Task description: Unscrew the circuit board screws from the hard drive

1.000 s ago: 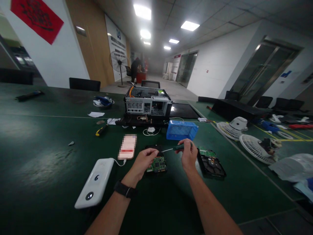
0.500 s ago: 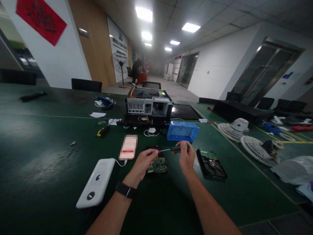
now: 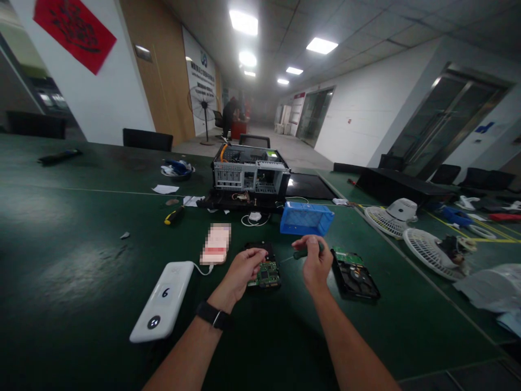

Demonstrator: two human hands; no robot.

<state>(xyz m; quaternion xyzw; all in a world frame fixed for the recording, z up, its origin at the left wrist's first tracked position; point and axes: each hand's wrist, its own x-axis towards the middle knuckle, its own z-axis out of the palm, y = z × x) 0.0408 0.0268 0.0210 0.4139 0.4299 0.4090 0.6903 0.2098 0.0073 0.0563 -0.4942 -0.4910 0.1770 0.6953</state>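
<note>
My right hand (image 3: 316, 262) holds a dark green screwdriver (image 3: 302, 253), its thin shaft pointing left and slightly down. My left hand (image 3: 247, 266) is above a hard drive (image 3: 269, 275) with a green circuit board, and covers part of its left side. The thumb and index finger of that hand are pinched together; whatever sits between them is too small to make out. To the right of my right hand lies a second hard drive (image 3: 356, 276). Behind my hands stands a blue plastic bin (image 3: 306, 219), tipped on its side.
A white power bank (image 3: 163, 304) is cabled to a phone (image 3: 215, 244) on the left. Behind them lies a yellow-black screwdriver (image 3: 174, 215). An opened computer case (image 3: 250, 174) stands at the back. White fan parts (image 3: 391, 218) are at the right.
The screwdriver has swung away from my left fingertips, its tip now lower and to the right. My left hand stays pinched over the hard drive. The view has shifted slightly.
</note>
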